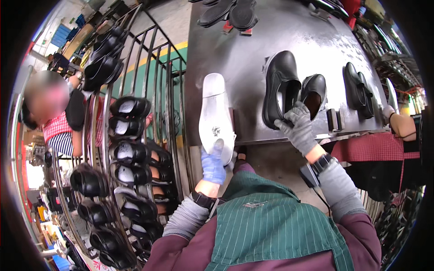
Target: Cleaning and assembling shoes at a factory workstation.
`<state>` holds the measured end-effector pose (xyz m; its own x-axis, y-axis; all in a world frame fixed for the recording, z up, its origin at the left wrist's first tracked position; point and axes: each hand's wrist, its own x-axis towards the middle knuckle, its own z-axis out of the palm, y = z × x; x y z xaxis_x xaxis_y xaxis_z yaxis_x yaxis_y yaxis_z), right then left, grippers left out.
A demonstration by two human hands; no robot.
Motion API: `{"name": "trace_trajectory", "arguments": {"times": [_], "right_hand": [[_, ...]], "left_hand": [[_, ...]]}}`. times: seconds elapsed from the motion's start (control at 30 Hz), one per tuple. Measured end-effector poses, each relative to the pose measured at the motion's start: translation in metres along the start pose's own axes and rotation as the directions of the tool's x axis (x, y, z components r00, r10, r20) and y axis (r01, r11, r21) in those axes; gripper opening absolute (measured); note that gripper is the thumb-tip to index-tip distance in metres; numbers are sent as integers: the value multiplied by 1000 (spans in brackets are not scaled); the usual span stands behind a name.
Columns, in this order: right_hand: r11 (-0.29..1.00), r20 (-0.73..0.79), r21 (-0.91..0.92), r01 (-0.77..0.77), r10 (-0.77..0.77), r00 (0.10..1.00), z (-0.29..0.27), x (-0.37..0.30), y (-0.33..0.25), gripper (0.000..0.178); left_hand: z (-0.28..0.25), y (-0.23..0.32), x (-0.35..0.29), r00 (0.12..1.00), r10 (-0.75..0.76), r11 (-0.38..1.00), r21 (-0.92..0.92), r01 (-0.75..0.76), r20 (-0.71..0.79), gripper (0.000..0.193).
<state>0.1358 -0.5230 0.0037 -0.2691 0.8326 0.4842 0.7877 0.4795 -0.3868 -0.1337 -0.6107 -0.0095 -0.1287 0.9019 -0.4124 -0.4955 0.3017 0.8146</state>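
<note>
My left hand (213,166), in a blue glove, grips a pale grey-white insole (215,113) by its heel end, thumb on top. The insole is held upright along the table's left side, a small dark print near its heel. My right hand (299,128), in a grey glove, has its fingers closed over the heel rim of a black slip-on shoe (280,81) that lies toe away on the table. Close to its right is a second black shoe (316,88) with a brown inside, its heel partly hidden by my right hand.
The dark shiny table (246,49) carries another black pair (359,90) at right and shoes (230,13) at the far edge. On the left stands a metal rack (106,135) with several black shoes. A co-worker (58,122) is behind it; another person's arm (402,124) reaches in at right.
</note>
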Motion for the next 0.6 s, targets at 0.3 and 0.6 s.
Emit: {"name": "trace_trajectory", "arguments": {"times": [0.3,0.6], "right_hand": [[833,376,-89,-546,536,756,35,-4,89,32],[794,281,-38,-607,591,756,31,-32,58,28]], "left_hand": [[-22,82,154,945,-126,906,422,-14,301,76],[121,104,339,654,-332,724,628,-285,680,58]]}}
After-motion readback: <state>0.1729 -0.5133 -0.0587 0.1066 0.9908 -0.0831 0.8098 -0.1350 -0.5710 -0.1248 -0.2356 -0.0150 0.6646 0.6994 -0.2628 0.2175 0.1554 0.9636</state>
